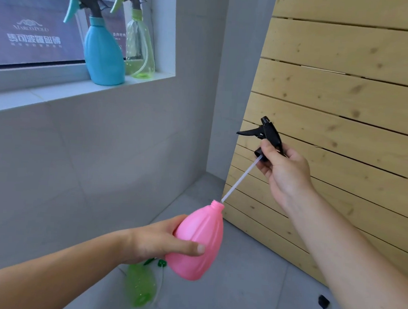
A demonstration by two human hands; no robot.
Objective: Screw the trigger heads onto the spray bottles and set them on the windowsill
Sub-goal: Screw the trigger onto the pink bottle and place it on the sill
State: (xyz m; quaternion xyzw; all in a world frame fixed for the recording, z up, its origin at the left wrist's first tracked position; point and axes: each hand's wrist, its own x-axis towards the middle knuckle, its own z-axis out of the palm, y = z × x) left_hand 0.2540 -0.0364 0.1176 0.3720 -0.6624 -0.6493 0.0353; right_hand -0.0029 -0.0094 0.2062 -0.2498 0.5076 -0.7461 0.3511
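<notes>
The right hand (pixel 285 171) is clamped on the black trigger head (pixel 268 134), its dip tube (pixel 241 178) ending just at the open neck of the pink bottle (pixel 198 243), which the left hand (pixel 158 241) grips round the belly. Better to feed the tube straight in, then turn the collar squarely. Below the pink bottle, a green bottle (pixel 139 286) on the floor is blurred.

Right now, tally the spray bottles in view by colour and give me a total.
Blue bottle: 1
Green bottles: 2, one on the windowsill, one on the floor
Pink bottle: 1
Total: 4
</notes>
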